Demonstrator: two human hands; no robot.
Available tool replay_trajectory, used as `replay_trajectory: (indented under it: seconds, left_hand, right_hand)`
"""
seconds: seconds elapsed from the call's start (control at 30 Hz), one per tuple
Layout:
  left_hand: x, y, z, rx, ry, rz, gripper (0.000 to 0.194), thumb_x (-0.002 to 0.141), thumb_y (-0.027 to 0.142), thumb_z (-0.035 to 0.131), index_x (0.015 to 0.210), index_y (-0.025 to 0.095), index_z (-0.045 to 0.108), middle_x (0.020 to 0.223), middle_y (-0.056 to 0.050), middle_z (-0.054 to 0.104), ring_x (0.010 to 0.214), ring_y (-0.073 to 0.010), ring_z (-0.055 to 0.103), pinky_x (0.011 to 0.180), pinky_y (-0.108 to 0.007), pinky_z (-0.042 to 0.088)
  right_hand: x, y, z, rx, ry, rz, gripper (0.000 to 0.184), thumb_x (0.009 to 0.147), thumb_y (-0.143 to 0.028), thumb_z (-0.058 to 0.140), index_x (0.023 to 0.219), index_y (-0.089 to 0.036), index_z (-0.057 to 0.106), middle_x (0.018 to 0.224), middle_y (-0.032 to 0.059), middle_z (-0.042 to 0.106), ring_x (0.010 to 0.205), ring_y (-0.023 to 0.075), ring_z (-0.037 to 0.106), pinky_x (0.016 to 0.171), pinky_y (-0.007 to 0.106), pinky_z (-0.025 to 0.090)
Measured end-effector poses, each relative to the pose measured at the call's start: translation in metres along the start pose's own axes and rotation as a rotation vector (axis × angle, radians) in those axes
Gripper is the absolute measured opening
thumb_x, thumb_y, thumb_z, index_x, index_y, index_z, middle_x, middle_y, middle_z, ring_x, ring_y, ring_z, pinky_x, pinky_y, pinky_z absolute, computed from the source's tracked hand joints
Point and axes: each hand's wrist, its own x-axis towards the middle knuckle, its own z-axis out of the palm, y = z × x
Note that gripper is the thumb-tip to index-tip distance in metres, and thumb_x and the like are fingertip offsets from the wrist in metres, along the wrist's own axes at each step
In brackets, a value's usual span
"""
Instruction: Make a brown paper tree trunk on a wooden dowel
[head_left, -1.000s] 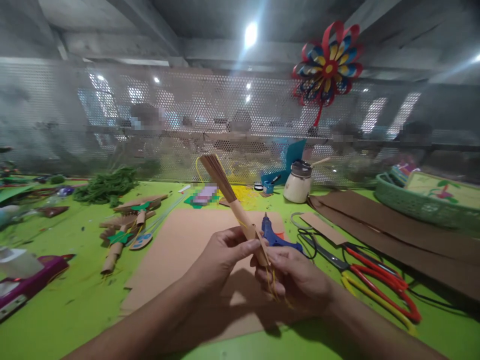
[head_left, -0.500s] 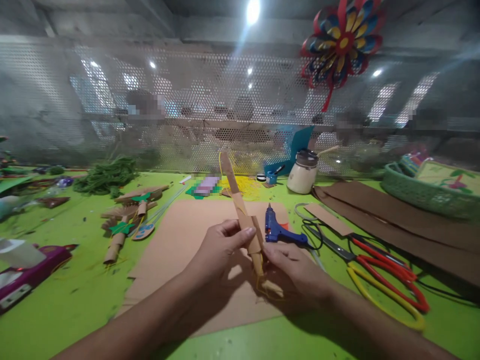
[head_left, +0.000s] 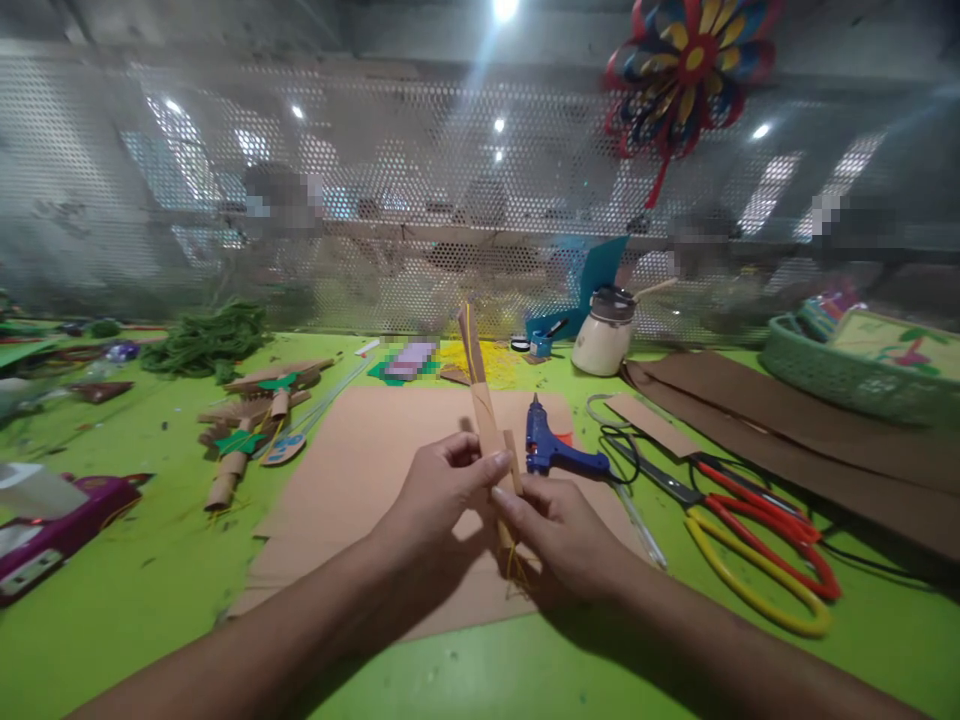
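My left hand (head_left: 450, 485) and my right hand (head_left: 559, 525) both grip a long, narrow piece of folded brown cardboard (head_left: 486, 410) with yellow string on it. It stands tilted, its top leaning away. A cardboard band wraps its middle, with a loose flap by my right fingers. Yellow string ends (head_left: 516, 572) dangle from the lower end, which my right hand partly covers. Beneath both hands lie brown cardboard sheets (head_left: 330, 510). Just beyond my right hand, a blue glue gun (head_left: 559, 450) rests on the sheets.
Large scissors (head_left: 739, 535) with red and yellow handles lie at the right, near brown paper (head_left: 697, 390) and a green basket (head_left: 817, 370). A jar (head_left: 604, 335) stands behind. At left are cardboard figures (head_left: 234, 465), green yarn (head_left: 202, 340) and a purple power strip (head_left: 82, 520).
The cardboard piece has turned to stand more upright, showing its folded edge. My right hand has shifted left and closed in on the band. The view has tilted slightly down.
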Motion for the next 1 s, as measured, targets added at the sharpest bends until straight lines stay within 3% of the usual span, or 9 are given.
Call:
replay_trajectory:
  seconds: [0.17, 0.43, 0.7, 1.0]
  left_hand:
    - [-0.007, -0.002, 0.006, -0.043, -0.006, 0.024, 0.031, 0.07, 0.039, 0.079, 0.084, 0.018, 0.06, 0.075, -0.001, 0.061, 0.065, -0.0149, 0.057, 0.053, -0.025, 0.044]
    - [-0.013, 0.009, 0.005, -0.129, -0.138, -0.042, 0.012, 0.074, 0.025, 0.074, 0.08, 0.019, 0.065, 0.073, -0.002, 0.067, 0.061, -0.015, 0.06, 0.055, -0.027, 0.047]
    - [-0.013, 0.004, 0.004, -0.132, -0.112, -0.071, 0.022, 0.079, 0.028, 0.072, 0.1, 0.02, 0.071, 0.083, -0.005, 0.071, 0.068, -0.0123, 0.061, 0.059, -0.022, 0.045]
    - [0.0, 0.005, -0.008, -0.078, -0.287, 0.07, 0.028, 0.076, 0.026, 0.075, 0.102, 0.014, 0.072, 0.093, -0.012, 0.074, 0.078, -0.0201, 0.068, 0.075, -0.032, 0.052]
  right_hand:
    - [-0.001, 0.0, 0.002, 0.195, -0.056, 0.128, 0.05, 0.079, -0.065, 0.06, 0.076, -0.016, 0.052, 0.063, -0.0013, 0.05, 0.052, 0.0112, 0.049, 0.051, 0.028, 0.045]
    - [-0.002, -0.001, -0.005, 0.201, -0.077, 0.08, 0.047, 0.084, -0.061, 0.058, 0.073, -0.016, 0.056, 0.065, 0.0027, 0.057, 0.057, 0.0137, 0.053, 0.056, 0.03, 0.045]
    - [-0.001, -0.004, -0.008, 0.127, -0.023, 0.074, 0.05, 0.079, -0.063, 0.063, 0.079, -0.013, 0.064, 0.07, 0.0039, 0.058, 0.062, 0.0136, 0.05, 0.058, 0.029, 0.042]
    - [-0.004, 0.006, -0.003, 0.23, 0.041, 0.178, 0.049, 0.074, -0.06, 0.07, 0.075, -0.012, 0.067, 0.071, 0.0044, 0.059, 0.064, 0.0134, 0.053, 0.059, 0.028, 0.042]
